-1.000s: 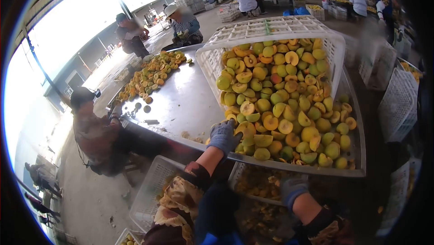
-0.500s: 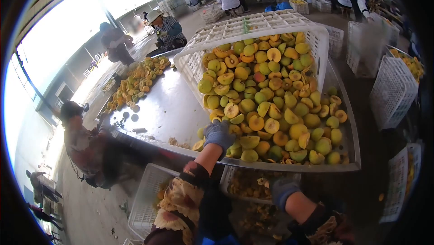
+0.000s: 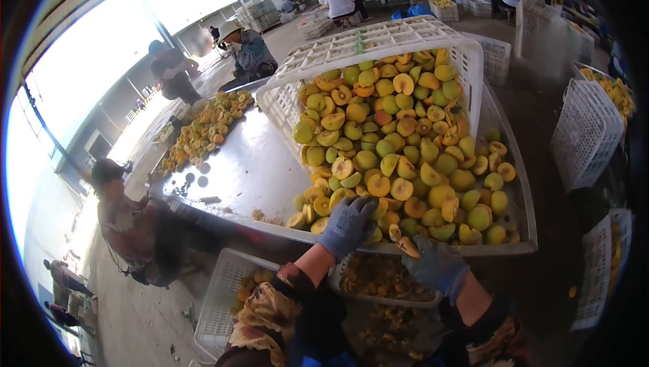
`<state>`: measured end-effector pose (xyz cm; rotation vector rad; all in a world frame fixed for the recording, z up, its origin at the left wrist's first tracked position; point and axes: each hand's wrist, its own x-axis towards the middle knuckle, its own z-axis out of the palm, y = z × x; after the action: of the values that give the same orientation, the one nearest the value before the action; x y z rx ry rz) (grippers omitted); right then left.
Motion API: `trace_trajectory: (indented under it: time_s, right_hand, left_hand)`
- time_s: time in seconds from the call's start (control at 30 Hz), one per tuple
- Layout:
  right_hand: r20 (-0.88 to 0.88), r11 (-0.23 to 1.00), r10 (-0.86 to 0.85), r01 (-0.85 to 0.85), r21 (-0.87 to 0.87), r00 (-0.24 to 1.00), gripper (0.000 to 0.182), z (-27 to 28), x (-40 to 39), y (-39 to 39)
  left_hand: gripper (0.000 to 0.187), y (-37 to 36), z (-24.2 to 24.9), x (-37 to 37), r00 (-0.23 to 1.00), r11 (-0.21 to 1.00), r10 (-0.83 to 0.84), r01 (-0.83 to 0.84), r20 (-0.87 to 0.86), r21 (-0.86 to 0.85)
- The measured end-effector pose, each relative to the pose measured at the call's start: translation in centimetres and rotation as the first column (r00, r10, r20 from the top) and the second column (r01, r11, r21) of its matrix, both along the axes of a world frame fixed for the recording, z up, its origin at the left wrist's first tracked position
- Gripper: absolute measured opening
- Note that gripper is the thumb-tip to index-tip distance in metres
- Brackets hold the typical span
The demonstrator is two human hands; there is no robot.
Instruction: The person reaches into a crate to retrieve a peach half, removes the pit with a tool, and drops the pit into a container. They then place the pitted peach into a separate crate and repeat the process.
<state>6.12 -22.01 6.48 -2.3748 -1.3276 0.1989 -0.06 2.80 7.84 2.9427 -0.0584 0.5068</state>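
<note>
Clasping one item (image 3: 407,246) — right hand (image 3: 436,267); left hand (image 3: 347,225) beside one fruit heap (image 3: 399,154).

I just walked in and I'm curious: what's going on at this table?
A person in gloves has the left hand at the near edge of a big heap of fruit, much of it cut in half. The right hand holds a small tan object, too small to identify. The heap spills from a tipped crate onto a metal table. Scraps lie in a basket below the edge.
</note>
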Motion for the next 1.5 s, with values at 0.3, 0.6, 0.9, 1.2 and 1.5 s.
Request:
trace_trajectory:
  time_s: [0.3, 0.6, 0.9, 1.2, 1.5]
  right_hand:
    - [-0.503, 0.657, 0.334, 0.185, 0.731, 0.797, 0.036, 0.7, 2.6, 0.2]
    - [-0.894, 0.6, 0.442, 0.716, 0.358, 0.077, 0.023, 3.2, 1.3, 1.4]
    - [-0.855, 0.596, 0.518, 0.719, 0.358, -0.004, 0.018, 2.4, 1.9, 1.0]
    - [-0.913, 0.468, 0.286, 0.789, 0.399, 0.292, 0.046, 3.5, 2.9, 1.6]
    - [-0.867, 0.356, 0.32, 0.799, 0.484, 0.383, 0.034, 3.0, 3.4, 0.6]
  left_hand:
    - [0.061, -4.5, 3.3, -0.3, 0.836, 0.914, -0.399, 0.395, 0.377, 0.091]
    - [0.07, -6.2, 3.0, -1.3, 0.969, -0.008, -0.248, -0.019, -0.017, -1.0]
    - [0.059, -6.1, 2.1, -0.1, 0.958, -0.385, -0.286, -0.143, -0.03, -0.912]
    - [0.055, -3.6, 3.4, 2.8, 0.977, -0.285, -0.059, -0.214, -0.205, -0.934]
    - [0.061, -1.5, 1.7, 6.3, 0.907, 0.569, 0.043, -0.367, -0.419, -0.736]
